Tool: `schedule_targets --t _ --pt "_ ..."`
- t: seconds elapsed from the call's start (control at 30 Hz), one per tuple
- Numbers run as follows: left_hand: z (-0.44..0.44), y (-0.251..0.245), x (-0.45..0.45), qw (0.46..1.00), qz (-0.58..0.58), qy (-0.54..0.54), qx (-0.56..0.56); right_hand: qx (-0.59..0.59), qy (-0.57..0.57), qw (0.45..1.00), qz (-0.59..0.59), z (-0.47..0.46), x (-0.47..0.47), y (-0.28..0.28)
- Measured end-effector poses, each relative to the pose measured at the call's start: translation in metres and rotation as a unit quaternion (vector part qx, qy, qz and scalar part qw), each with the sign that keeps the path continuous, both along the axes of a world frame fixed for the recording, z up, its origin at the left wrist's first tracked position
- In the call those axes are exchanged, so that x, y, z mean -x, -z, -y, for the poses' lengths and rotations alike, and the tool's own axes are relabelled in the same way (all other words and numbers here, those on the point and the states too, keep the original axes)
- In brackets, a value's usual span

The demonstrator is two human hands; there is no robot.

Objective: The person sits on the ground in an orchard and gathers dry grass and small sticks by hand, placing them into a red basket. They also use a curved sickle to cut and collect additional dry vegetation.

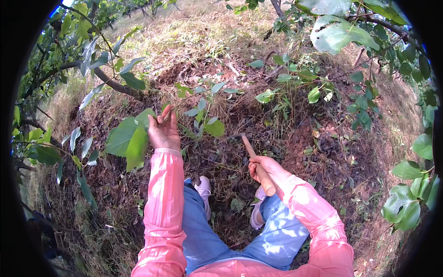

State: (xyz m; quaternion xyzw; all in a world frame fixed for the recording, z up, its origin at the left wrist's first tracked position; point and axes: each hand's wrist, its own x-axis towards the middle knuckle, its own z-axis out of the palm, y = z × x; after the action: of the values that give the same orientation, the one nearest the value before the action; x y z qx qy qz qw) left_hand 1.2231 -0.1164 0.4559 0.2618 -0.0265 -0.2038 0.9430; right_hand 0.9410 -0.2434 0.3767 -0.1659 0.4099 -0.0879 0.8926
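My left hand [164,135] is raised and pinches the thin stem of a leafy twig [180,103] between thumb and fingers. Broad green leaves [129,140] hang just left of that wrist; whether they belong to the same twig is unclear. My right hand [269,169] grips the round wooden handle [250,148] of a short hand tool, its butt end towards me. The tool's dark metal head [237,136] points left, low over the dry grass; its exact blade shape is hard to make out. A small leafy shoot [200,121] stands between the hands.
Tree branches [116,85] reach in from the left, and leafy boughs [363,100] hang at the right. Loose reddish soil [299,147] lies right of the tool. My shoes [204,192] stand apart on littered ground. A dark object [52,239], partly hidden, sits at lower left.
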Motion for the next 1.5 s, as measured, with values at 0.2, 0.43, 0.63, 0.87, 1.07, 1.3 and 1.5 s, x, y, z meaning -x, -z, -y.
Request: schedule_targets --t 0.2,0.43,0.63,0.87,1.07,1.3,1.5 --pt "0.014 0.010 -0.017 0.996 -0.001 -0.063 -0.057 -0.117 -0.049 0.989 0.069 0.007 -0.009 0.001" --pt "0.039 0.035 -0.016 0.960 0.121 -0.050 -0.249 0.169 -0.050 0.984 -0.035 0.001 -0.025 -0.046" --pt "0.056 0.067 -0.011 0.914 0.204 -0.015 -0.350 0.270 -0.070 0.960 -0.024 0.005 -0.027 -0.064" --pt "0.076 0.082 -0.012 0.813 0.212 0.187 -0.509 0.301 -0.112 0.947 0.002 0.001 -0.028 -0.064" --pt "0.085 0.081 0.004 0.755 0.140 0.352 -0.535 0.302 -0.164 0.939 0.024 -0.007 -0.033 -0.059" --pt "0.096 0.100 -0.021 0.864 0.106 0.159 -0.467 0.269 -0.145 0.952 0.016 0.004 -0.036 -0.057" --pt "0.070 0.082 -0.053 0.956 -0.063 0.045 -0.283 0.246 -0.064 0.966 -0.036 0.022 -0.036 -0.053"
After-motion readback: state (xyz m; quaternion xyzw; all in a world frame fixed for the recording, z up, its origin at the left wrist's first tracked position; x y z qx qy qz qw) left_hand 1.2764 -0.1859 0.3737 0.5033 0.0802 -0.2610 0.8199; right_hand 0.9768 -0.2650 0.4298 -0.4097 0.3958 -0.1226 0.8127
